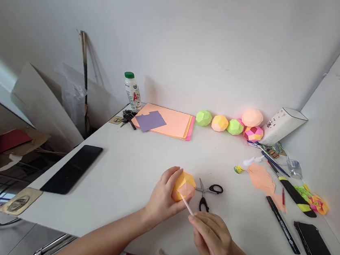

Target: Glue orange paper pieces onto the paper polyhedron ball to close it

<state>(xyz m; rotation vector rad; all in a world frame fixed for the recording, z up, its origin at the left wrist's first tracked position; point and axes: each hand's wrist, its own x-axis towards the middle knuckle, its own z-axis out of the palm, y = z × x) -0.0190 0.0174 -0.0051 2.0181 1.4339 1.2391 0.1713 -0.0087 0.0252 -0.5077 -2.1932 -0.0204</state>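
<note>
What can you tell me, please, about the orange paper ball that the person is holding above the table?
The orange paper ball is a faceted polyhedron, apparently of folded or glued paper, with flat orange and yellowish faces meeting at crisp edges. The left hand cups it from the left, just above the white table. A thin pale stick, held in the right hand, touches its lower front face with its tip. Scissors lie just to its right, apart from it.

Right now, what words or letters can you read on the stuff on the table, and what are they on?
"AD": big red letters on the label of the green-capped bottle; the small print around them is too blurred to read.
White box beside the paper balls: dark print on its side, too small to read.
Glue tube: colourful label, unreadable.
Black marker: no readable text.
</note>
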